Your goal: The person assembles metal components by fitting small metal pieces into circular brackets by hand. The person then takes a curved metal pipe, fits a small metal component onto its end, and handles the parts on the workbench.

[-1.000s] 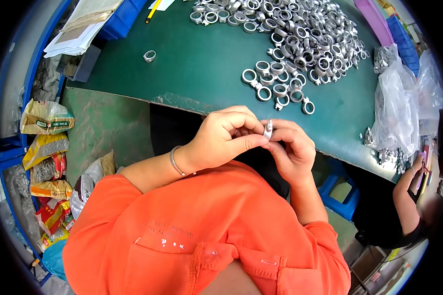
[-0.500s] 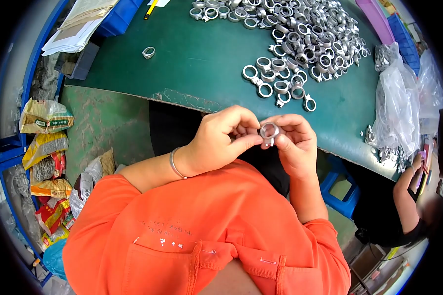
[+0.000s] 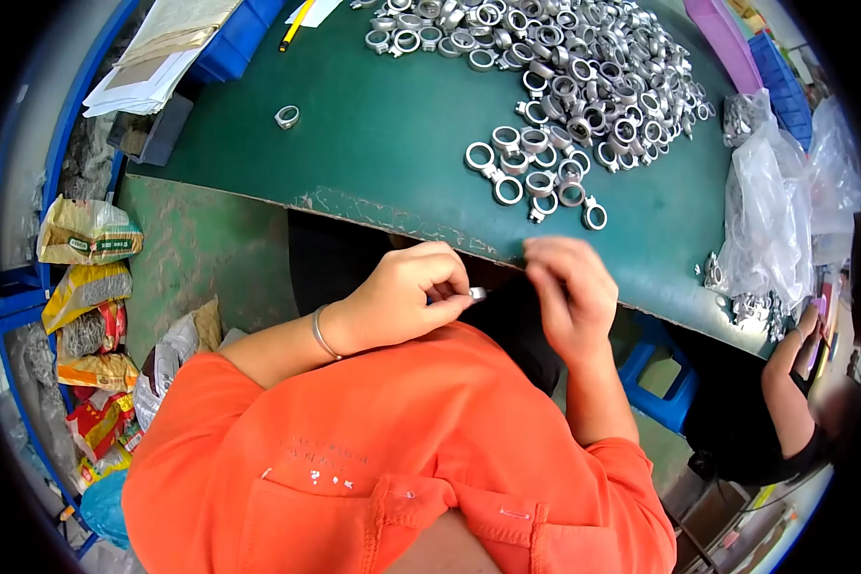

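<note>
My left hand (image 3: 413, 292) pinches a small grey metal ring (image 3: 477, 294) between thumb and fingertips, in front of the table edge and above my lap. Much of that ring is hidden by the fingers. To its right, my right hand (image 3: 576, 297) is apart from the ring, thumb and fingers spread a little, with nothing visible in it; its fingertips are blurred. Beyond it on the green table (image 3: 373, 124) lies a small group of metal rings with lugs (image 3: 509, 202). Behind them spreads a large heap of similar rings (image 3: 584, 72).
A single ring (image 3: 282, 123) lies apart at the table's left, near a yellow pencil (image 3: 298, 26). Papers (image 3: 148, 67) and a blue bin (image 3: 231, 48) are at back left. Plastic bags (image 3: 770, 206) stand at right, near another person's arm (image 3: 784, 392). A blue stool (image 3: 665, 397) is below.
My hands have separated. The left hand has drawn the ring down and to the left, while the right hand has let go of it and moved right.
</note>
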### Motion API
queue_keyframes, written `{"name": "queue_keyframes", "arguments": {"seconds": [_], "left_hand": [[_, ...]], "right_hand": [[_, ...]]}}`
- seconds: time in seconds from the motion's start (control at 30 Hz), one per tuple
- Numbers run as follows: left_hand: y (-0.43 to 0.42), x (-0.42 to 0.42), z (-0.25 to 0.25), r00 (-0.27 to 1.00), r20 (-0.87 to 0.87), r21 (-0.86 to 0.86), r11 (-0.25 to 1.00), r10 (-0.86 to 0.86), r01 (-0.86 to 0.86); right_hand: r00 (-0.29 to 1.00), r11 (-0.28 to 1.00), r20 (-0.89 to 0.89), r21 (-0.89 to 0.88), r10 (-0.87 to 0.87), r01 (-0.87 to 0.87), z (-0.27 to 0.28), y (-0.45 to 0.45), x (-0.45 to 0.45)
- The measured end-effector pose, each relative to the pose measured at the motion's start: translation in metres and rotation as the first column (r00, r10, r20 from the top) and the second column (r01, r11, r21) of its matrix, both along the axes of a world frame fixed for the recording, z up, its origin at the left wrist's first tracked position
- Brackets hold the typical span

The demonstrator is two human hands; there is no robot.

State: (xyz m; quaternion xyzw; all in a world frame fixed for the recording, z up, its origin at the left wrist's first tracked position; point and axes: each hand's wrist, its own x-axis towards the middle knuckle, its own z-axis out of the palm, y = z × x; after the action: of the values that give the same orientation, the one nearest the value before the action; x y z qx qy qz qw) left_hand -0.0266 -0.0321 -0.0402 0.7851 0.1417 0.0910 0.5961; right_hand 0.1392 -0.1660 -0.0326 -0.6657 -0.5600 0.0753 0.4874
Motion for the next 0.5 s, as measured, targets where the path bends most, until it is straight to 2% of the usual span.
{"name": "queue_keyframes", "arguments": {"seconds": [0.03,0.1,0.13,0.17,0.27,0.3,0.33,0.37,0.4,0.43,0.5], "left_hand": [[-0.002,0.000,-0.005,1.000,0.001,0.001,1.000,0.001,-0.001],[-0.006,0.000,-0.022,0.989,0.144,0.358,0.930,0.039,-0.089],[-0.009,0.002,-0.027,0.971,0.237,0.373,0.919,0.043,-0.131],[-0.010,0.003,-0.029,0.971,0.237,0.373,0.918,0.042,-0.131],[-0.010,0.003,-0.022,0.976,0.214,0.364,0.925,0.029,-0.107],[-0.007,0.003,-0.016,0.989,0.145,0.260,0.965,-0.006,-0.032],[-0.004,0.003,-0.011,0.996,0.079,0.147,0.988,-0.048,0.036],[-0.004,0.004,-0.008,0.996,0.076,0.144,0.989,-0.044,0.033],[-0.005,0.006,-0.007,0.998,0.060,-0.108,0.994,0.019,-0.012],[-0.006,0.009,-0.005,0.997,0.028,-0.351,0.934,0.075,-0.060],[-0.008,0.017,-0.002,0.984,0.122,-0.575,0.817,0.131,-0.037]], "right_hand": [[0.989,0.991,0.083,-0.038,-0.124,0.128,-0.002,0.003,0.003],[0.966,0.971,0.165,-0.099,-0.200,0.218,-0.004,0.013,0.010],[0.952,0.969,0.240,-0.114,-0.190,0.222,-0.004,0.016,0.013],[0.933,0.966,0.314,-0.128,-0.177,0.227,-0.002,0.018,0.015],[0.938,0.977,0.316,-0.112,-0.139,0.183,-0.001,0.014,0.017],[0.938,0.977,0.317,-0.112,-0.137,0.180,0.000,0.013,0.014],[0.972,0.985,0.189,-0.076,-0.138,0.155,0.000,0.011,0.008],[0.990,0.990,0.055,-0.041,-0.132,0.135,0.001,0.008,0.003],[0.996,0.995,-0.003,-0.030,-0.091,0.090,-0.001,0.004,0.001],[1.000,1.000,-0.013,0.005,-0.014,0.014,-0.002,0.002,0.000],[0.932,0.991,-0.361,0.127,0.002,0.047,-0.013,0.000,-0.015]]}}
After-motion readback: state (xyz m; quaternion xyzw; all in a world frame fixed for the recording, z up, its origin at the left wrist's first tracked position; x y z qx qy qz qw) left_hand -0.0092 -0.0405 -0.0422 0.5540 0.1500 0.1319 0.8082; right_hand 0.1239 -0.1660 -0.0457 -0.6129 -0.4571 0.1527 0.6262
